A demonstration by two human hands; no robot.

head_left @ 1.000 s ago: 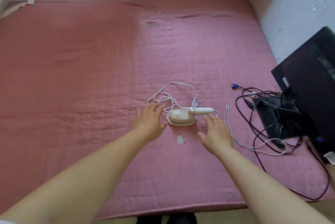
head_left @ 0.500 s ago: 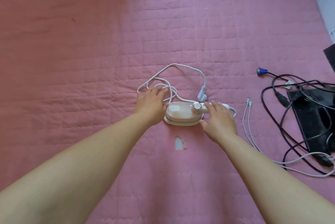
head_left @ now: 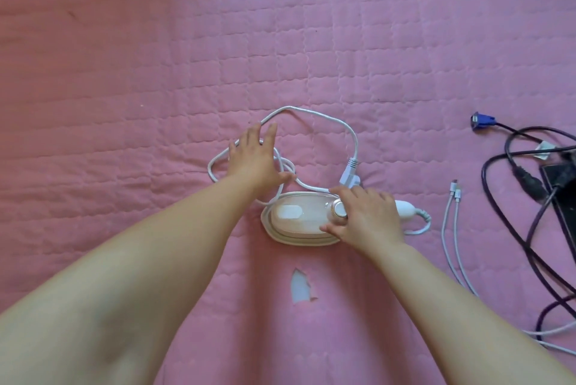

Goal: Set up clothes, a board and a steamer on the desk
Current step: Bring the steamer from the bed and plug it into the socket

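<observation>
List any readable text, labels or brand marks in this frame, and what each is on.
None readable.
Steamer: pale panel on top, no legible print.
White tag on the black cables: too small and blurred to read.
Blue connector: no marking visible.

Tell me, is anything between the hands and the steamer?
No. The right hand already rests on the steamer at its handle, and the left hand lies on its white cord.

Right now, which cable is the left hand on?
The steamer's thick white cord, looped under the left hand; the thin white cables and black cables lie untouched further right.
</observation>
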